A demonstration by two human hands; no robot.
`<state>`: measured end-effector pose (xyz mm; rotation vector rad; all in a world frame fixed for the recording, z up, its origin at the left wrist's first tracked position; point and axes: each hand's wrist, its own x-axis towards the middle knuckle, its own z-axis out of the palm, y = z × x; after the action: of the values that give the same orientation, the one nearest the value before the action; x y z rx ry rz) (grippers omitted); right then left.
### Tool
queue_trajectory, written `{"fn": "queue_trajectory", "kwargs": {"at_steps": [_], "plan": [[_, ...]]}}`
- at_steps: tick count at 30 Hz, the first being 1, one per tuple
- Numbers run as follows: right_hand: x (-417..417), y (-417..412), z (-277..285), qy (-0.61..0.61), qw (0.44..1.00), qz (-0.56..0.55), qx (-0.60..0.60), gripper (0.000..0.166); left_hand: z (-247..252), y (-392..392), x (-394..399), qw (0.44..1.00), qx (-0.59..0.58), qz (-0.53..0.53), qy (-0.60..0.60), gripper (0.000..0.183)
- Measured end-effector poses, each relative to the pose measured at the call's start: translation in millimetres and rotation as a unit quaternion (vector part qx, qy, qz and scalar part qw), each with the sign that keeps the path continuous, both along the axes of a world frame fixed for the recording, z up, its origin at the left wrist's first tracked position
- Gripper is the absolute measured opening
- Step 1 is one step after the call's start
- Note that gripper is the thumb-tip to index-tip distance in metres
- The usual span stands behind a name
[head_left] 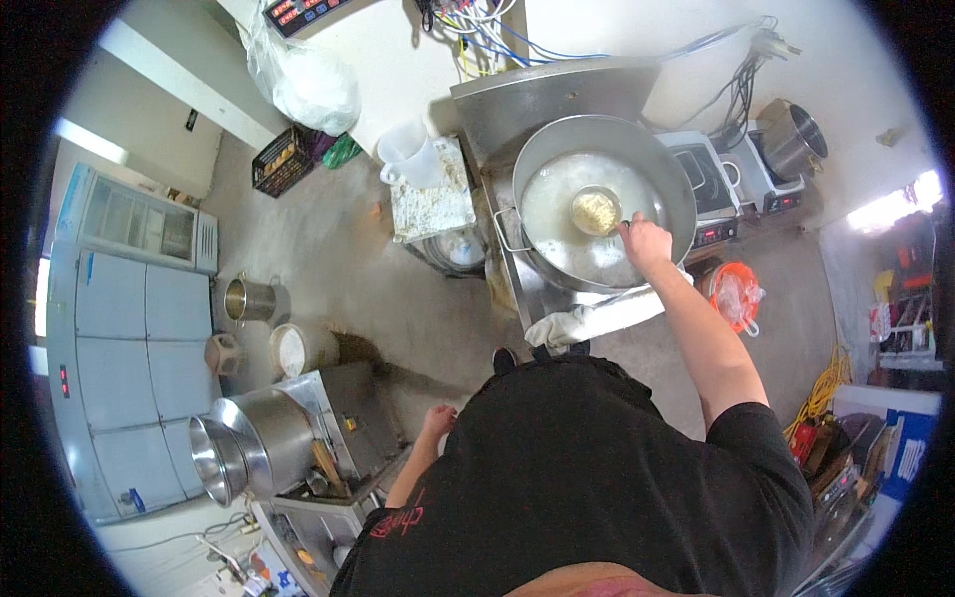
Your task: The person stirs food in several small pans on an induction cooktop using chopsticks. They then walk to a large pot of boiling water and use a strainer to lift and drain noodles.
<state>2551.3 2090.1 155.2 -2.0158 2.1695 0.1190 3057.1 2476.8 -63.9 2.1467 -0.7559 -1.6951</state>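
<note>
My right hand (pixel 646 240) reaches over the near rim of a large metal pot (pixel 675 160), gripping the handle of a round ladle or strainer (pixel 574 216). Pale yellowish pieces (pixel 595 213) fill its bowl; what they are is unclear. The bowl sits within the cloudy, whitish liquid (pixel 556 190) in the pot. White cloth (pixel 589 321) lies along the front edge of the steel stove (pixel 515 287) under the pot. My left hand (pixel 442 419) hangs low at my side, away from the stove. My black shirt partly borders it, and its fingers are too small to read.
Left of the stove, a translucent plastic jug (pixel 412 158) stands on a stained white surface (pixel 433 205). Induction cookers (pixel 705 186) and an orange-lined bucket (pixel 735 295) are on the right. Behind my left side stand a big steel pot (pixel 268 436) and a tall refrigerator (pixel 142 336).
</note>
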Motion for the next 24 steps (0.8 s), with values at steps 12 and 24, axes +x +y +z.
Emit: {"fn": "queue_trajectory", "kwargs": {"at_steps": [12, 24], "plan": [[-77, -27, -31, 0.024, 0.969, 0.213, -0.127, 0.03, -37, 22, -16, 0.996, -0.086, -0.036, -0.003, 0.023], [-56, -13, -34, 0.035, 0.976, 0.185, -0.111, 0.019, 2, -23, -30, 0.999, -0.012, 0.036, 0.005, 0.025]]}}
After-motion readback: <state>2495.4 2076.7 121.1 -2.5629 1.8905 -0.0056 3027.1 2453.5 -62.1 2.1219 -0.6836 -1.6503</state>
